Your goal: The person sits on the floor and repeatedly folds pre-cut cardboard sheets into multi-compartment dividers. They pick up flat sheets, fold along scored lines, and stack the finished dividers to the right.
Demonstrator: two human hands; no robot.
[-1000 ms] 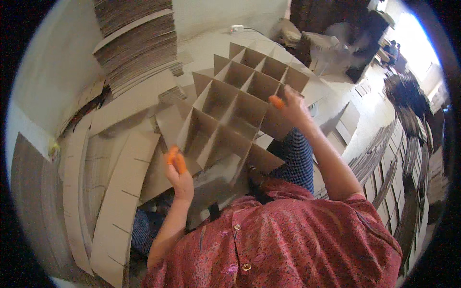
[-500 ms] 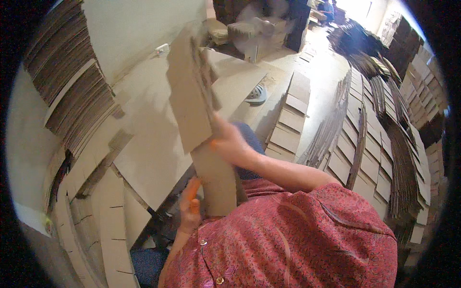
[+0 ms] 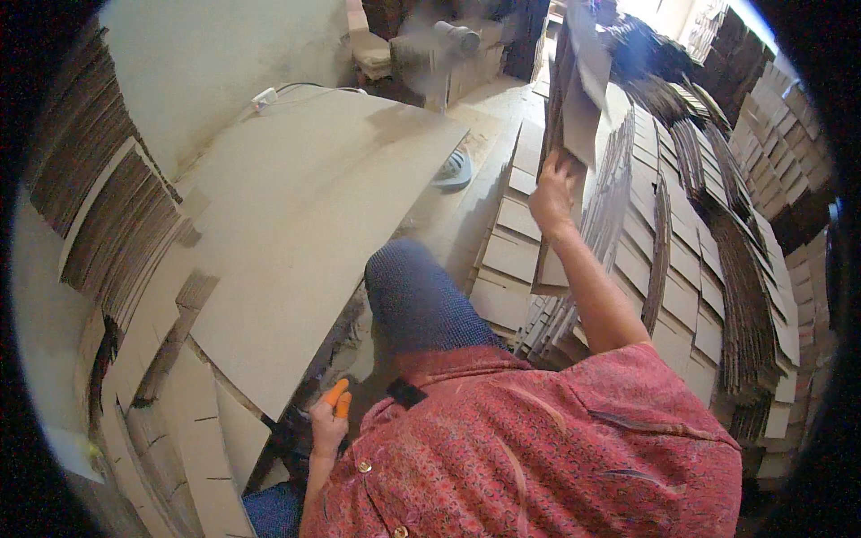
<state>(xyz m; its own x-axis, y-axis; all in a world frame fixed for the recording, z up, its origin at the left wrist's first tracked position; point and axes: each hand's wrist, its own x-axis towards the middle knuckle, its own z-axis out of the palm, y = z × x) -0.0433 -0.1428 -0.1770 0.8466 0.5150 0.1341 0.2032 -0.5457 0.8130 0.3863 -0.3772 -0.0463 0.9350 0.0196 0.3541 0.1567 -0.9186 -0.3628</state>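
Observation:
My right hand (image 3: 556,193) is closed around the lower part of a tall bundle of brown cardboard sheets (image 3: 581,117). The bundle stands out in front of me on the right, above a row of stacked cardboard. Low in the middle, beside the near edge of a large pale board (image 3: 296,215), my left hand (image 3: 328,421) is loosely bent and holds nothing. Orange covers (image 3: 339,398) sit on two of its fingers, their tips slightly apart.
Overlapping cardboard rows (image 3: 507,255) and denser stacks (image 3: 682,269) line the right. More piled cardboard (image 3: 117,215) rises at the left wall, with slotted strips (image 3: 202,439) below. A fan (image 3: 456,38) stands at the back. A grey-blue vented object (image 3: 454,170) lies beyond the board.
My right hand has swung the cardboard bundle from over the board out to the far right. My left hand has dropped slightly down and left, away from the cardboard.

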